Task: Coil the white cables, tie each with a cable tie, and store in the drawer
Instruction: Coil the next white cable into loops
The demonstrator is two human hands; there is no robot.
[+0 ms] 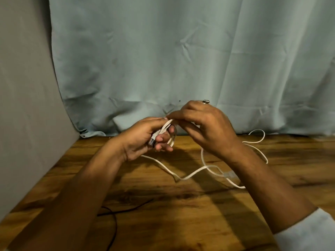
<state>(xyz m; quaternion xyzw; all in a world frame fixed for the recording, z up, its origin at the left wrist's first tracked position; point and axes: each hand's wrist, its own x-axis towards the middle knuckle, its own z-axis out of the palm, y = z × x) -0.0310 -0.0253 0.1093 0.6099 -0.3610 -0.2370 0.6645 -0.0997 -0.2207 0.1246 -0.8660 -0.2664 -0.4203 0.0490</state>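
Note:
A white cable [190, 175] trails in loose curves over the wooden table [181, 205], with one loop reaching back to the curtain at the right. My left hand [143, 138] grips the cable's plug end and a small loop of cable above the table's far edge. My right hand [203, 124], with a ring on one finger, pinches the top of that loop just beside the left hand's fingertips. A clear plug on the cable lies partly hidden behind my right forearm. No cable tie or drawer is in view.
A pale blue curtain [181, 60] hangs behind the table. A grey panel [23, 105] closes off the left side. A thin black cable [116, 218] lies on the table near its front left.

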